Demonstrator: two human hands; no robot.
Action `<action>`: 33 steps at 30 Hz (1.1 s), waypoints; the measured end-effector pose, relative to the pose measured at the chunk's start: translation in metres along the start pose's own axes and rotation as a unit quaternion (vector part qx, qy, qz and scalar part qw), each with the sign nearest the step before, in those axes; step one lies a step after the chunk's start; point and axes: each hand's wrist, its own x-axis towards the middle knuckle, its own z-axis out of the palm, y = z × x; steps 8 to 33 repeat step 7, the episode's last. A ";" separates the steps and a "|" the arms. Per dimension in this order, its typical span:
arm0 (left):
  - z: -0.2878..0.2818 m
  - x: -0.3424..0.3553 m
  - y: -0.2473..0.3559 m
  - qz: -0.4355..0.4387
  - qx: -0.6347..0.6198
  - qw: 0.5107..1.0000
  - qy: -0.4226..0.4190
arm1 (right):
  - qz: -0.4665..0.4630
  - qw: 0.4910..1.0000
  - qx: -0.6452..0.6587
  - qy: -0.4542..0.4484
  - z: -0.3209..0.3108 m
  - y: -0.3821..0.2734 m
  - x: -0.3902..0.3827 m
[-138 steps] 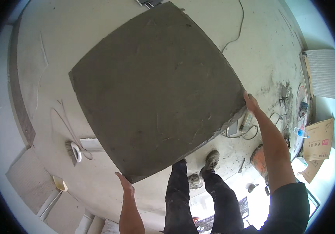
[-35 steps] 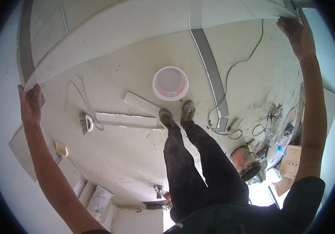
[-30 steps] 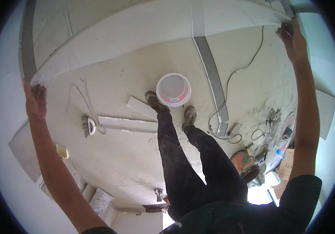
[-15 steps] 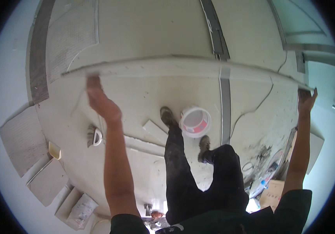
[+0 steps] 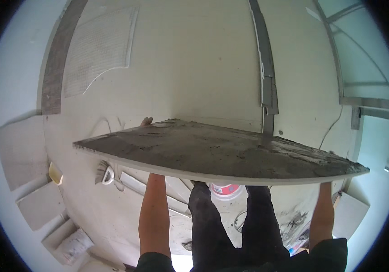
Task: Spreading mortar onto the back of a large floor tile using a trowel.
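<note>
A large rectangular tile [image 5: 212, 152] spans the view in front of me, its upper face coated with wet grey mortar, rough and ridged along the far and right edges. Its pale near edge bows toward me. My left hand [image 5: 147, 121] grips it from underneath; only fingertips show past the far edge. Beneath the tile's right part passes my right forearm [image 5: 322, 213], and the tile hides that hand. Partly covered by the near edge, a white bucket with a pink label [image 5: 225, 190] stands on the floor between my legs.
A brush [image 5: 104, 174] and pale strips [image 5: 156, 192] lie on the floor at left. Tile pieces [image 5: 22, 149], a yellowish scoop-like container [image 5: 55, 173] and a bag [image 5: 74, 246] line the left wall. Ahead runs a long dark strip [image 5: 263, 54]; a framed glass panel [image 5: 362, 50] is at far right.
The tile has come lower and closer, tipping from nearly edge-on so that its mortar-covered face shows. Both arms have drawn in, and my hands are now mostly hidden behind it.
</note>
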 end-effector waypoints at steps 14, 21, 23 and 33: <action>-0.094 0.012 -0.006 0.269 0.190 0.944 0.035 | -0.039 0.980 0.063 0.186 0.089 0.081 -0.023; -0.094 0.012 -0.006 0.269 0.190 0.944 0.035 | -0.039 0.980 0.063 0.186 0.089 0.081 -0.023; -0.094 0.012 -0.006 0.269 0.190 0.944 0.035 | -0.039 0.980 0.063 0.186 0.089 0.081 -0.023; -0.094 0.012 -0.006 0.269 0.190 0.944 0.035 | -0.039 0.980 0.063 0.186 0.089 0.081 -0.023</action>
